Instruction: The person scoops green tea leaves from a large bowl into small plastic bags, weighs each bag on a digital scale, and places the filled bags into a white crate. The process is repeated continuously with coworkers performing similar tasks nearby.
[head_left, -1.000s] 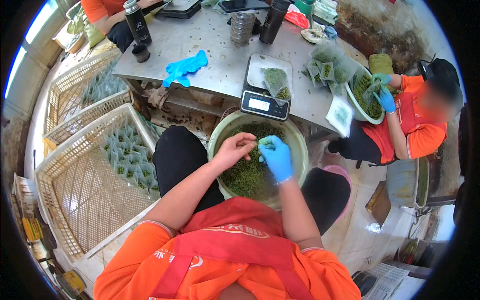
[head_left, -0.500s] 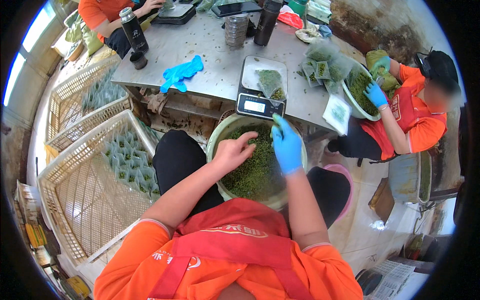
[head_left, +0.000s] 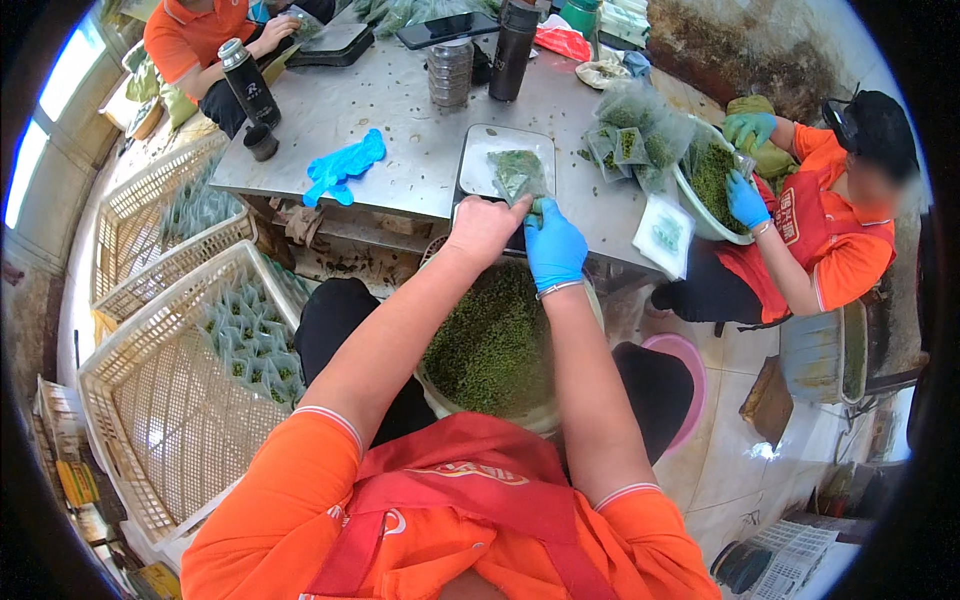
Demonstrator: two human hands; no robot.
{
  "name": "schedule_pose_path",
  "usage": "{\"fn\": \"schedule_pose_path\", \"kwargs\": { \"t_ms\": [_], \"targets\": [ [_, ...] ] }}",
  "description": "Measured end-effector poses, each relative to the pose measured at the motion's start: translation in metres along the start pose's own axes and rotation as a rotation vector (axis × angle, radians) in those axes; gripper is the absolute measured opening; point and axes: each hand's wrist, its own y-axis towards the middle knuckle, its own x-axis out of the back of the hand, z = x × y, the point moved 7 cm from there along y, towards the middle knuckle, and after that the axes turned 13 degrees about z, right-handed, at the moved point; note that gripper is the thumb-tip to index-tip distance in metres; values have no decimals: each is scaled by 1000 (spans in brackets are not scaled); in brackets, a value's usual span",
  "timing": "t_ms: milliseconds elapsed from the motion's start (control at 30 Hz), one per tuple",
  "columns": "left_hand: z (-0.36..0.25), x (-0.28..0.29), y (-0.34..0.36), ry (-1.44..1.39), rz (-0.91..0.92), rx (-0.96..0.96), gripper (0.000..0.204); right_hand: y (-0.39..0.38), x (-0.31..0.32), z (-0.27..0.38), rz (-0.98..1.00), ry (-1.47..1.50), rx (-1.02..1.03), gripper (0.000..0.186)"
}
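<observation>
A clear plastic bag [head_left: 517,172] of green bits lies on the pan of the digital scale [head_left: 478,150] at the table's front edge. Bare and closed, my left hand [head_left: 484,230] pinches the bag's near end. My right hand [head_left: 555,248], in a blue glove, is closed on that same end, its fingertips meeting the left ones. Both hands cover the scale's display. Below them, between my knees, a large pale tub [head_left: 548,412] holds a heap of small green berries [head_left: 487,345].
A blue glove [head_left: 345,168], a dark flask [head_left: 250,85] and a jar [head_left: 450,75] stand or lie on the metal table [head_left: 410,140]. Left are plastic crates [head_left: 160,420] with filled bags. At right a co-worker [head_left: 835,215] handles berries in a bowl [head_left: 684,190]; another person sits far left.
Both hands have moved up and forward from over the tub to the bag on the scale. Their fingers have closed on its near end. The view has shifted slightly.
</observation>
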Motion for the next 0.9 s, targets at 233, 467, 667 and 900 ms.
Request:
{"fn": "schedule_pose_path", "kwargs": {
  "t_ms": [233, 467, 667, 900],
  "targets": [
    [9, -1, -3, -157, -249, -12, 31, -4, 0, -1, -35, 112, -36, 33],
    [12, 1, -2, -217, -280, -28, 22, 10, 8, 13, 30, -36, 31, 26],
    [12, -6, 5, -177, -220, -1, 18, 14, 2, 5, 97, -42, 62, 21],
    [9, 10, -12, -217, -295, 2, 21, -11, -11, -19, 136, 943, -89, 10]
  ]
}}
